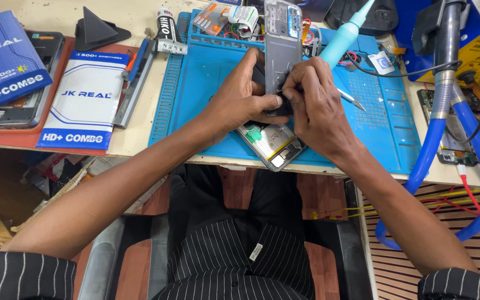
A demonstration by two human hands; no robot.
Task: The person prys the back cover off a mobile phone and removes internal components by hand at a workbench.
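A grey phone frame point(282, 47) is held upright over the blue mat point(206, 83) by the left hand point(240, 97), so its bottom edge can be pinched by the right hand point(318, 105). An opened phone point(273, 143) is left flat underneath.

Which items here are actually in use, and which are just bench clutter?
In use:
- left hand and right hand, both gripping the grey phone frame
- opened phone lying under the hands
- blue work mat

Lying about:
- tweezers
- teal-handled tool
- white and blue boxes
- black triangular stand
- blue hose
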